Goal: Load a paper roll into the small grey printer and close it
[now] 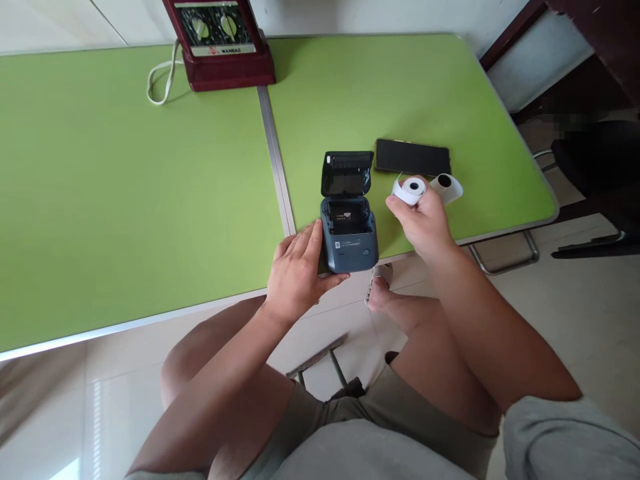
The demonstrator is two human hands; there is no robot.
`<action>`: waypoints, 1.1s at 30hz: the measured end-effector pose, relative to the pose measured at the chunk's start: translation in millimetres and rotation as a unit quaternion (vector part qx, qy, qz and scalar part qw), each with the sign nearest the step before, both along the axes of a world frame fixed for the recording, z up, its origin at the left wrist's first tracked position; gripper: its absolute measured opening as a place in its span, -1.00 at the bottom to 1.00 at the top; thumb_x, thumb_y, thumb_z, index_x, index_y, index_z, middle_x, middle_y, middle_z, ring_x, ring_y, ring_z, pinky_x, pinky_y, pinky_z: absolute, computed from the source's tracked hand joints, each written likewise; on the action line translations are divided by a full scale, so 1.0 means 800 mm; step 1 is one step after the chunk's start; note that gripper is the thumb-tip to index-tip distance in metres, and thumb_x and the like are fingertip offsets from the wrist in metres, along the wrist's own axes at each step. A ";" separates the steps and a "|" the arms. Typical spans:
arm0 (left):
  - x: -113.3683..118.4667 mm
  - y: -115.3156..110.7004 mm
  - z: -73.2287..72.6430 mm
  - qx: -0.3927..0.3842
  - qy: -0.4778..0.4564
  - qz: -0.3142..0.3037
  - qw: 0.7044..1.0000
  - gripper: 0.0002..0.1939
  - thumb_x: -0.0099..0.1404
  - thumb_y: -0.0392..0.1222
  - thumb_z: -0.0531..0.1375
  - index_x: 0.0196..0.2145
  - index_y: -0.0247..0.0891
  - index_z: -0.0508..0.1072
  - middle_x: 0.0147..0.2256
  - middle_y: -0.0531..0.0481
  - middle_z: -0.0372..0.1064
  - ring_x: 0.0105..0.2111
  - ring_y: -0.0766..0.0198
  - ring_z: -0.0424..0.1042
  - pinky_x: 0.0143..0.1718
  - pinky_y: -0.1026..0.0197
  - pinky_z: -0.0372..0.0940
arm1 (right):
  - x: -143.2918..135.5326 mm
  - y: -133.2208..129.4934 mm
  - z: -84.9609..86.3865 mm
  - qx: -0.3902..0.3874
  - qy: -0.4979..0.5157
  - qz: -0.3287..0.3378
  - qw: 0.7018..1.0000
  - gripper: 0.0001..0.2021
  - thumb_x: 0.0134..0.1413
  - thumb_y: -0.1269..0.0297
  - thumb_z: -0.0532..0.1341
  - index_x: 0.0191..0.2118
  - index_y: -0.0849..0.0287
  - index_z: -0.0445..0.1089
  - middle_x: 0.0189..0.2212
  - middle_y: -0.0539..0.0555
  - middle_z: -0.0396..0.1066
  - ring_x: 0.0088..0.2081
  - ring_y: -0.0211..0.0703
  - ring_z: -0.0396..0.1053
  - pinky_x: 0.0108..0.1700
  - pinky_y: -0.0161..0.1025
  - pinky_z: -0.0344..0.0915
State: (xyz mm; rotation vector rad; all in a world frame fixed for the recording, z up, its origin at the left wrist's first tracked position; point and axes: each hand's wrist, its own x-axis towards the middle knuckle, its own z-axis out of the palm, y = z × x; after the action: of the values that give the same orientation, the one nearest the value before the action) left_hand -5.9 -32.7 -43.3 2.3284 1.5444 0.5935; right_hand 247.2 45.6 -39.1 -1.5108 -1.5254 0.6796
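A small dark blue-grey label printer [351, 252] stands at the table's front edge with its black lid [346, 175] raised and its paper bay exposed. Against the printer's left side and front rests my left hand [296, 273], fingers stretched along the side and thumb along the front bottom edge. To the right of the printer, my right hand [423, 217] holds a white paper roll [411, 189] between thumb and fingers, with a short loose end sticking up. Just behind that hand lies a second white roll [453, 190], partly unrolled, with a black core.
A black phone [413, 157] lies behind the rolls on the green table [150, 200]. A dark red appliance with two dials [227, 63] and a white cord [167, 83] stands at the back. A black chair [600, 160] is at the right.
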 end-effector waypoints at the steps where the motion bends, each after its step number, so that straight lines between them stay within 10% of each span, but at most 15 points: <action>1: 0.000 0.000 -0.001 0.005 0.001 0.000 1.000 0.09 0.20 0.21 0.44 0.45 -0.35 0.08 0.30 -0.37 0.36 0.30 -0.16 0.39 0.30 -0.11 0.29 | 0.001 0.001 -0.001 0.014 -0.031 -0.005 0.999 -0.78 0.08 0.10 0.30 -0.26 0.06 0.29 -0.28 0.05 0.34 -0.22 -0.05 0.37 -0.05 0.04 0.40; 16: -0.003 0.002 -0.009 0.039 0.015 0.000 0.999 0.06 0.27 0.37 0.32 0.45 -0.36 0.09 0.27 -0.37 0.40 0.27 -0.16 0.42 0.26 -0.10 0.30 | 0.030 0.008 0.016 0.163 -0.218 0.022 0.962 -0.49 0.17 0.25 0.32 0.23 0.07 0.31 0.16 0.23 0.46 0.21 0.15 0.44 0.31 0.18 0.34; 21: -0.004 0.002 -0.011 0.072 0.012 -0.008 0.997 0.05 0.30 0.39 0.27 0.44 -0.41 0.11 0.24 -0.40 0.42 0.23 -0.16 0.45 0.23 -0.09 0.32 | 0.090 0.014 0.004 0.175 -0.239 -0.121 0.948 -0.51 0.02 0.27 0.33 0.12 0.14 0.43 0.05 0.26 0.34 0.08 0.16 0.46 0.23 0.20 0.38; 27: -0.007 0.003 -0.011 0.057 0.005 -0.007 0.998 0.06 0.31 0.41 0.25 0.49 -0.28 0.04 0.25 -0.34 0.42 0.22 -0.16 0.46 0.22 -0.11 0.32 | 0.101 0.024 -0.018 0.098 -0.233 -0.109 0.961 -0.66 -0.05 0.24 0.36 -0.09 0.11 0.55 -0.15 0.16 0.48 -0.11 0.10 0.50 0.06 0.13 0.46; 33: -0.007 0.004 -0.011 0.056 0.011 -0.004 0.998 0.07 0.29 0.42 0.26 0.49 -0.29 0.05 0.25 -0.35 0.42 0.21 -0.15 0.46 0.22 -0.10 0.33 | 0.066 0.010 0.016 0.202 -0.171 -0.060 0.962 -0.54 0.03 0.33 0.30 0.11 0.10 0.41 -0.08 0.18 0.54 -0.06 0.07 0.54 0.05 0.07 0.48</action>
State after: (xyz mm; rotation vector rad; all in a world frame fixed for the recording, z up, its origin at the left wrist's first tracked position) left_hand -11.4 -29.5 -51.9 2.4293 1.5471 0.6714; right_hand 300.4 53.9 -26.4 -1.4333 -1.6848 0.0223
